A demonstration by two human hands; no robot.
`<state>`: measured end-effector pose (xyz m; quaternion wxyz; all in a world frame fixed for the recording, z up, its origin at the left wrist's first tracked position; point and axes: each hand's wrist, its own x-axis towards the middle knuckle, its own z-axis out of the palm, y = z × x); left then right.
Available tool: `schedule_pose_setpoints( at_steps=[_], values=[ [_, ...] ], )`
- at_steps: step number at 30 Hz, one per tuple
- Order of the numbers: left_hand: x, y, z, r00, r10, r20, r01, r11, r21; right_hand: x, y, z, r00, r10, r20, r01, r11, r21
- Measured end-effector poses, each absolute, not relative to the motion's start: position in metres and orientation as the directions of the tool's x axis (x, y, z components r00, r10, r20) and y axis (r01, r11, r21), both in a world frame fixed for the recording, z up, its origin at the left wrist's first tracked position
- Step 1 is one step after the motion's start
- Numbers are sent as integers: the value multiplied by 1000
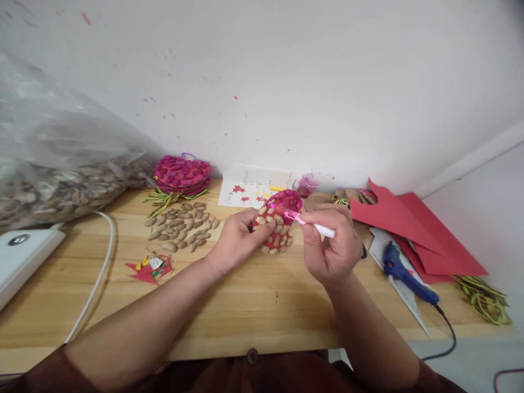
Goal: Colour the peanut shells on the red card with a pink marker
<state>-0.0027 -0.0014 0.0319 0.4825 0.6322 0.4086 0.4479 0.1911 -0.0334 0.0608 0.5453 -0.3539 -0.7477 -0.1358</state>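
Over the desk (254,305) in the middle of the frame, the left hand (237,240) grips the red shell disc (275,234) tilted and steady, so the right hand (331,251) can pinch the brush (303,220) against its pink top, with loose shells (184,226) farther back at center left.

No words or numbers legible anywhere, white sheet (249,188) against the wall with red star shapes (238,189) and faint lines of print too small to read, white device (24,254) on the surface's left edge with a round dark badge (18,239), its mark blurred
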Motion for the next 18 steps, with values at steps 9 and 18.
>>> schedule_pose_setpoints(
  at_steps=[9,18],
  values=[
    [-1,-3,36,352,936,-24,-123,72,990,193,-32,60,-160,391,906,685,705,-183],
    [0,-4,37,358,933,-39,-165,104,981,194,-30,59,-175,404,898,693,698,-179]
  ],
)
